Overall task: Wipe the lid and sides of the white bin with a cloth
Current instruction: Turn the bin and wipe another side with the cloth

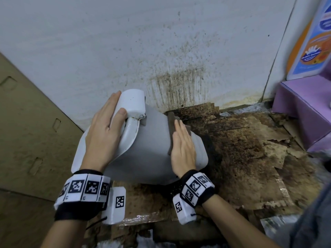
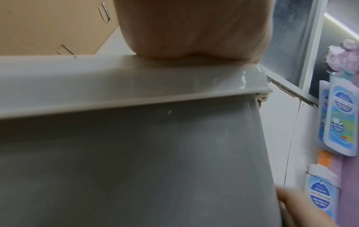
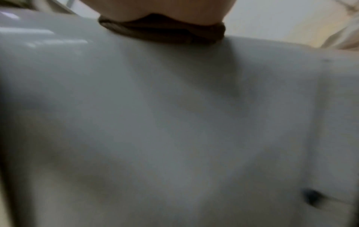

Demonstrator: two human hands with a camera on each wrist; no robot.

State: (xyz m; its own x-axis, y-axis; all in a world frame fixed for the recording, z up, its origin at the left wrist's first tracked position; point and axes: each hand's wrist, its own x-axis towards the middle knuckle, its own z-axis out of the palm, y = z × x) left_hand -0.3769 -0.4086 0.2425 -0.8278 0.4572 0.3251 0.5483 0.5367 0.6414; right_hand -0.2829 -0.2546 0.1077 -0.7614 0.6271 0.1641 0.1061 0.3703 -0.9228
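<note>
Head view showed the white bin tipped over on its side on the stained cardboard floor, close to the back wall, its lid pointing toward the near left and its base toward the right. And the cloth, a dark brown one, lay flat against the upward-facing side of the bin, right under the right hand. That hand was flat, fingers straight and together, pressing the cloth onto the plastic; from the right wrist view the cloth bunched under the palm against the grey-white side. Over on the lid end, the left hand lay across the rim, fingers long and relaxed, the thumb resting on the white pedal flap that stuck up by the hinge. Left wrist view confirmed it: the heel of the hand sat on the lid's edge, with the bin's side falling away beneath, and the other hand blurred at the lower right.

Around it, dark spatter ran down the wall just behind the bin. A brown cardboard panel stood along the left edge of the floor, and a purple box sat at the far right corner, with blue-labelled packets hanging above it. Both wrists wore black bands with square black-and-white markers.
</note>
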